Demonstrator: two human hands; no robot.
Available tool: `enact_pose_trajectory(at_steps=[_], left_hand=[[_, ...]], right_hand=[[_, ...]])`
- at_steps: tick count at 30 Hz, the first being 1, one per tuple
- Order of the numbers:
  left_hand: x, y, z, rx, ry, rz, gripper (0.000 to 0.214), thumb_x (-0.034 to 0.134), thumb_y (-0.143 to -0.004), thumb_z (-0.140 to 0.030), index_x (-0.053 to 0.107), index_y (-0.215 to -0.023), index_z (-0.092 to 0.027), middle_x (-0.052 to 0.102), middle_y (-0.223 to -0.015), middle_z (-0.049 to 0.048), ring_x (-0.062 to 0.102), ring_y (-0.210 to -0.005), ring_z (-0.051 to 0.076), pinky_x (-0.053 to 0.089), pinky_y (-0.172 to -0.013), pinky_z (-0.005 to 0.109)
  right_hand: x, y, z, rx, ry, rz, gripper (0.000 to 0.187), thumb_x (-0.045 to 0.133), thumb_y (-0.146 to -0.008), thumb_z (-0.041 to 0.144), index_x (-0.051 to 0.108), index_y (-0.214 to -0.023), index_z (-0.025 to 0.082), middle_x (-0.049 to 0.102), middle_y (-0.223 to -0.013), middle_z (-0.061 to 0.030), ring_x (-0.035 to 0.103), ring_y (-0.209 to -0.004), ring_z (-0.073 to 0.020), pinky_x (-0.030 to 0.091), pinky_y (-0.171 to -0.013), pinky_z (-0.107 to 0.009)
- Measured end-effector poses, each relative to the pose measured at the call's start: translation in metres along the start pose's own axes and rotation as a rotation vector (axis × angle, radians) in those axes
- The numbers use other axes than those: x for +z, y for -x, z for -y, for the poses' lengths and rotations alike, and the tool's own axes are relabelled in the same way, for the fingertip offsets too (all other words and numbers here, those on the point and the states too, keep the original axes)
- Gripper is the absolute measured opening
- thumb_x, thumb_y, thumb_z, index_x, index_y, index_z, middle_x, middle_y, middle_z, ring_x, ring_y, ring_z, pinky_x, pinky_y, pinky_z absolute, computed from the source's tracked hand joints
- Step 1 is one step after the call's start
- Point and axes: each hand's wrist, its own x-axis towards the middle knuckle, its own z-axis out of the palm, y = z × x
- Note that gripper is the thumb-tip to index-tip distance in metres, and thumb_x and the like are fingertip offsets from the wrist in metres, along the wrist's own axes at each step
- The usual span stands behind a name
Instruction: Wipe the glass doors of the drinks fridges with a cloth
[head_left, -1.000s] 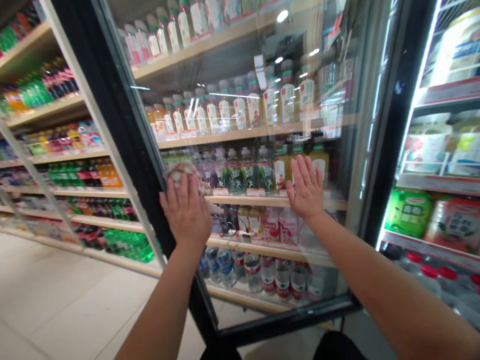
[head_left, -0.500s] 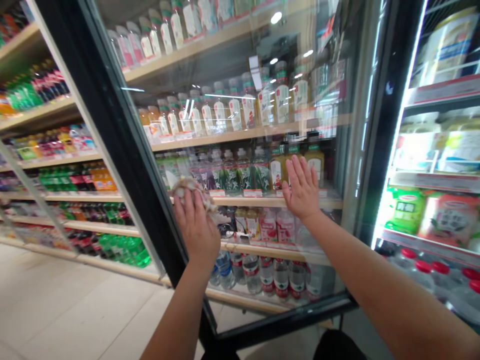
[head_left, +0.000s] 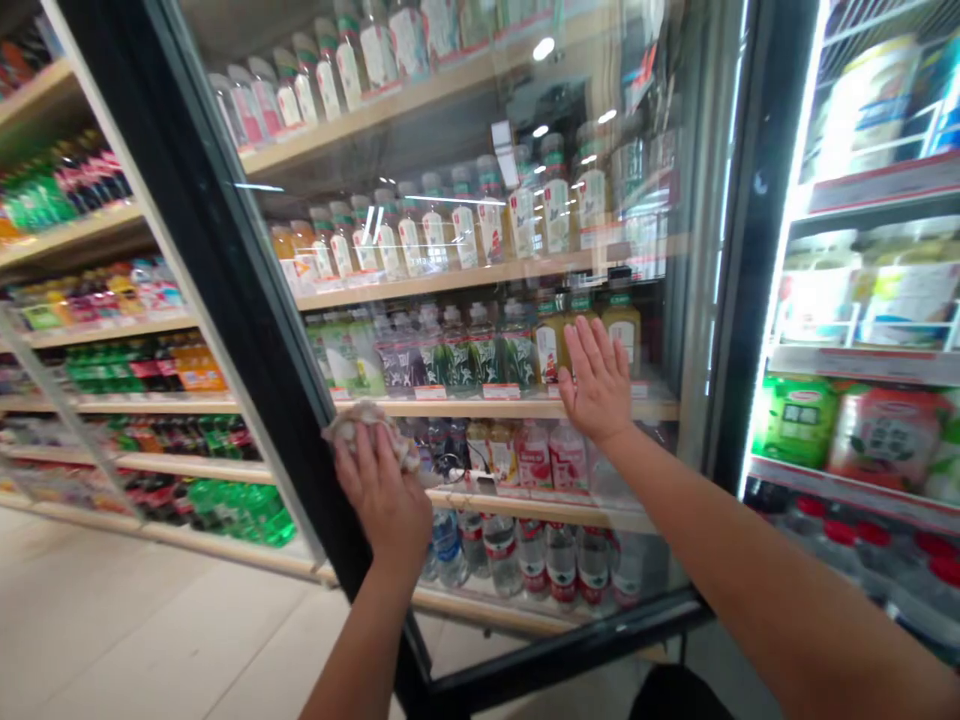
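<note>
A glass cooler door [head_left: 480, 150] with a black frame [head_left: 225, 280] stands swung open in front of me. My left hand [head_left: 384, 500] presses a crumpled pale cloth [head_left: 367, 425] flat against the glass near the frame's left side. My right hand [head_left: 596, 380] lies open against the glass further right, fingers spread and pointing up, holding nothing. Through the glass I see wooden shelves [head_left: 525, 408] lined with drink bottles.
More shelves of coloured bottles [head_left: 112, 365] run along the left over a tiled floor [head_left: 112, 630]. The lit cooler interior [head_left: 862, 300] with cartons and red-capped bottles is on the right. The door's bottom frame [head_left: 570, 645] sits low in front of me.
My left hand has slid the cloth down the glass, from about the middle shelf level to lower. My right hand has stayed flat in nearly the same spot.
</note>
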Motion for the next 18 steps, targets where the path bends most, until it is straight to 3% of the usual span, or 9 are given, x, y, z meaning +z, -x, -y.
enact_pose_trajectory(at_steps=[3,9,15,18], left_hand=[[0.002,0.016,0.002,-0.006,-0.012,0.008,0.069,0.042,-0.097,-0.015,0.023,-0.164,-0.014,0.032,-0.165,0.0224,0.016,-0.158,0.037,0.023,-0.125,0.063],[-0.002,-0.011,0.006,-0.119,0.011,-0.04,0.066,0.044,-0.098,-0.019,0.029,-0.162,-0.014,0.031,-0.166,0.0191,0.018,-0.158,0.035,0.02,-0.127,0.059],[0.002,0.022,-0.005,-0.123,0.0,0.043,0.081,0.055,-0.098,-0.031,0.014,-0.164,-0.009,0.02,-0.168,0.026,0.01,-0.158,0.039,0.017,-0.126,0.063],[0.006,0.006,-0.006,-0.113,-0.006,0.03,0.081,0.059,-0.096,-0.034,0.021,-0.163,-0.008,0.022,-0.167,0.0261,0.008,-0.158,0.04,0.015,-0.126,0.062]], right_hand=[[0.0,0.0,0.0,-0.016,0.014,-0.031,0.061,0.035,-0.104,0.035,0.025,-0.163,0.02,0.041,-0.164,-0.0092,0.027,-0.157,-0.0217,0.017,-0.128,-0.045],[0.0,-0.001,0.0,0.008,-0.004,0.003,0.062,0.034,-0.104,0.035,0.024,-0.163,0.021,0.038,-0.165,-0.0086,0.026,-0.157,-0.0221,0.017,-0.128,-0.046],[0.0,-0.001,0.0,0.003,0.002,-0.004,0.062,0.034,-0.104,0.035,0.025,-0.163,0.02,0.039,-0.165,-0.0091,0.026,-0.157,-0.0222,0.017,-0.128,-0.046],[0.001,0.0,-0.001,-0.008,0.01,-0.022,0.061,0.035,-0.104,0.035,0.025,-0.163,0.02,0.04,-0.164,-0.0096,0.027,-0.157,-0.0223,0.018,-0.128,-0.046]])
